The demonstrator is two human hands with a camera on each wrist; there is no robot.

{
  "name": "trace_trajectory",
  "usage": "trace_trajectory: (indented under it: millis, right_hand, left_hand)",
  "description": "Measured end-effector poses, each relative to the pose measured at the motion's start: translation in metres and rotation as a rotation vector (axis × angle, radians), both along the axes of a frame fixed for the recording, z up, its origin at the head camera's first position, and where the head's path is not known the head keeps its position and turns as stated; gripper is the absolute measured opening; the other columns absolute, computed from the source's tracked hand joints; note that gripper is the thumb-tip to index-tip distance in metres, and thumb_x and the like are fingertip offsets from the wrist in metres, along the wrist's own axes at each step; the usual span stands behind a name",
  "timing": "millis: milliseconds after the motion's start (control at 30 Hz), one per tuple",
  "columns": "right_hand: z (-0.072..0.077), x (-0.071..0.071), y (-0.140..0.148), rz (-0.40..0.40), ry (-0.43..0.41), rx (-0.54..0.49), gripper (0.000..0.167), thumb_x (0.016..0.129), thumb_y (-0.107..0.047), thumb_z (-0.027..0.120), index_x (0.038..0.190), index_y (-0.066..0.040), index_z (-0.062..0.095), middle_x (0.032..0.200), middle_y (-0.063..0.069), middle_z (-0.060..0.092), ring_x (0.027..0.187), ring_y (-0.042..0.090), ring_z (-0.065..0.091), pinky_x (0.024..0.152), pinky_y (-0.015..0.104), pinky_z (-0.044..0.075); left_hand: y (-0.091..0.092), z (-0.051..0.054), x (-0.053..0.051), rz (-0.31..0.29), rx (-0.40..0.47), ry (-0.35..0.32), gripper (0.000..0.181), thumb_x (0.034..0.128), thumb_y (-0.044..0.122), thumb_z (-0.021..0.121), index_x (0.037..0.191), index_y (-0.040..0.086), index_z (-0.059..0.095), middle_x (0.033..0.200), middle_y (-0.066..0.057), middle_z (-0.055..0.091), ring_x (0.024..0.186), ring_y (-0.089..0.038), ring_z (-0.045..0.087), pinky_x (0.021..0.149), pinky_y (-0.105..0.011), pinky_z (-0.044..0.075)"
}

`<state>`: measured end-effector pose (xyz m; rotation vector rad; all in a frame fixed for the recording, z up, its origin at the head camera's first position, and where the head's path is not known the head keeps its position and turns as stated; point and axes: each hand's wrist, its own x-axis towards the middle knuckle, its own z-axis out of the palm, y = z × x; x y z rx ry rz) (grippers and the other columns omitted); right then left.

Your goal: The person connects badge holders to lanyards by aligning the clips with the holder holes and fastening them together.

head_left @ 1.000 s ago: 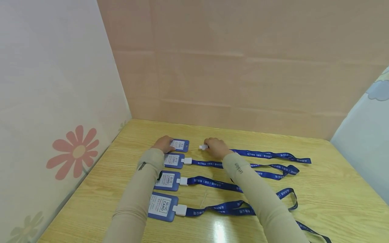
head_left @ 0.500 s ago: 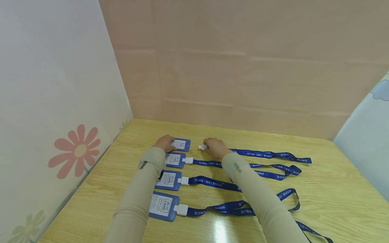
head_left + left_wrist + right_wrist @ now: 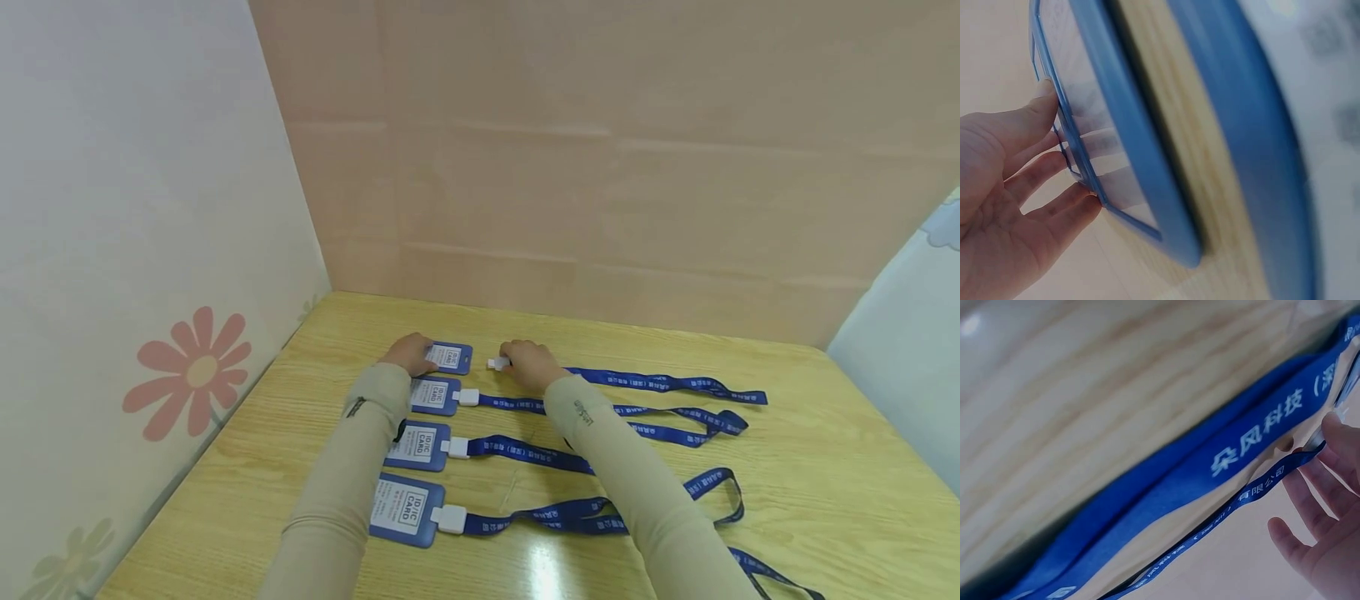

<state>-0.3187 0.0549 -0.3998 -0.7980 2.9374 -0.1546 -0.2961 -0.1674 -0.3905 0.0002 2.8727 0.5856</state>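
At the far end of the table my left hand (image 3: 411, 354) pinches the left end of a blue ID card holder (image 3: 450, 357). In the left wrist view the thumb (image 3: 1047, 100) lies on one side of that holder (image 3: 1138, 144) and fingertips touch its lower edge. My right hand (image 3: 531, 365) grips the white clip (image 3: 497, 364) of a blue lanyard (image 3: 660, 383); a small gap parts the clip from the holder's slotted end. In the right wrist view, thumb and fingers of the right hand (image 3: 1329, 544) pinch near the end of the printed strap (image 3: 1260, 490); the clip is mostly hidden.
Nearer, three card holders lie in a column, the nearest holder (image 3: 405, 510) largest in view. Each joins a white clip (image 3: 452, 519) and a blue lanyard (image 3: 555, 514) running right, partly under the right sleeve. Another strap (image 3: 772, 575) lies at lower right. Walls border the wooden table (image 3: 825, 467).
The gap between the white clip and the far card holder has narrowed slightly. The head view has shifted a little. Both hands keep their hold.
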Motion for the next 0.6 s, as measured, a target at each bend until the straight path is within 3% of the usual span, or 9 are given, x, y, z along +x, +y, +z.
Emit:
trace_trajectory:
  millis: [300,600]
  right_hand:
    - [0.0023,-0.0017,-0.0040,-0.001,-0.014,0.001,0.026,0.092,-0.020,0.058,0.116,-0.010,0.060,0.110,0.007,0.065,0.099,0.023,0.061,0.092,0.043,0.049]
    - [0.0024,-0.0023,-0.0074,-0.004,-0.027,0.006,0.027,0.093,-0.021,0.058,0.117,-0.011,0.060,0.109,0.006,0.066,0.098,0.021,0.061,0.094,0.040,0.050]
  left_hand:
    - [0.0008,-0.0033,-0.0032,-0.012,-0.004,0.006,0.055,0.0879,0.020,0.064,0.136,0.002,0.046,0.140,-0.017,0.047,0.131,-0.033,0.043,0.112,-0.043,0.035]
    - [0.0023,-0.0006,0.0001,-0.006,0.005,0.014,0.053,0.0876,0.019,0.065,0.134,0.001,0.047,0.138,-0.018,0.049,0.130,-0.033,0.045,0.111,-0.043,0.036]
